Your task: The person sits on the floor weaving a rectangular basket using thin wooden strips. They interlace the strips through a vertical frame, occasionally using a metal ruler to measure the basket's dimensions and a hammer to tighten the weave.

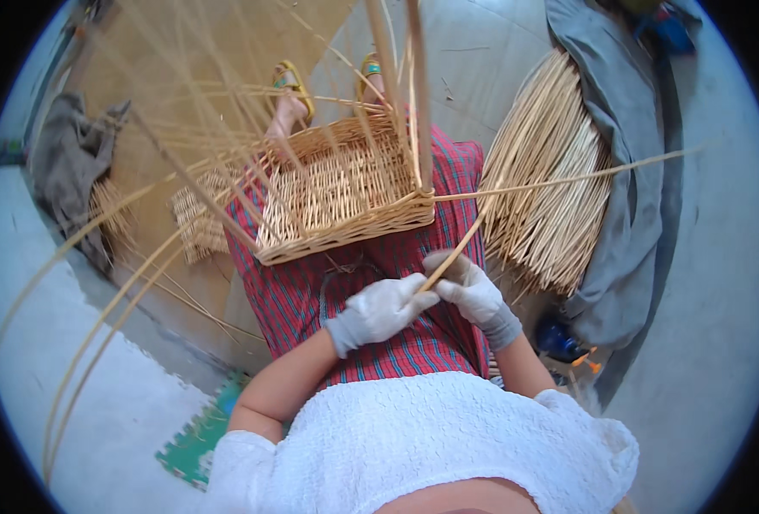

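A half-woven rectangular wicker basket (345, 230) rests across my lap on red checked cloth (272, 304), its long pale stakes (420, 94) sticking up and outward. Below its front rim, both my hands wear white-and-grey gloves. My left hand (383, 306) grips the lower end of a thin tan reed (465, 240), which slants up to the right toward the basket's right corner. My right hand (469, 293) is close beside it, fingers closed around the same reed. The fingertips of that hand are slightly blurred.
A bundle of reeds (550, 180) lies at right beside grey cloth (619, 257) and a dark blue object (553, 341). At left are dark cloth (67, 163) and a woven piece (198, 227). My sandalled feet (287, 90) show beyond the basket. A green mat (187, 450) lies lower left.
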`<move>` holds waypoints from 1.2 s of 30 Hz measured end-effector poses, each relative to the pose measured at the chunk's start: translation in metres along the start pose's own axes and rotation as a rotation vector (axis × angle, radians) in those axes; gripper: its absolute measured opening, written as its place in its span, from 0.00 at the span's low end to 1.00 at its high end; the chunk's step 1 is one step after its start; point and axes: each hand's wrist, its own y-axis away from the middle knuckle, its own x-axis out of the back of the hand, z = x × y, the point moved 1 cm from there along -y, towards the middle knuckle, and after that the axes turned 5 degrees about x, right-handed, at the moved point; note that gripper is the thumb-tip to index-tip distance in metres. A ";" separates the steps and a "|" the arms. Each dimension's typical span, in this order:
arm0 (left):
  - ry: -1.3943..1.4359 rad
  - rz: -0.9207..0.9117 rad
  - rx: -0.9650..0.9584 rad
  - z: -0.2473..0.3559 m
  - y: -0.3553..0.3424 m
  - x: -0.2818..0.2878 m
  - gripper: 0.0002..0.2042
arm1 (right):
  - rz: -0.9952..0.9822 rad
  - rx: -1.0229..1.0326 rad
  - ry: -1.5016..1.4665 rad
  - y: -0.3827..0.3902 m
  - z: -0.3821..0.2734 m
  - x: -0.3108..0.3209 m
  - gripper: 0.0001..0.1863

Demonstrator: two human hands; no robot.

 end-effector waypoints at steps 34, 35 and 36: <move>-0.954 1.111 -0.056 -0.040 0.081 0.029 0.15 | -0.033 0.198 0.244 -0.051 0.015 -0.040 0.08; -0.955 1.057 -0.071 -0.036 0.072 0.023 0.16 | -0.113 0.199 0.183 -0.047 0.020 -0.037 0.08; -0.875 0.939 -0.151 -0.034 0.061 0.023 0.15 | -0.194 0.203 0.126 -0.042 0.026 -0.035 0.08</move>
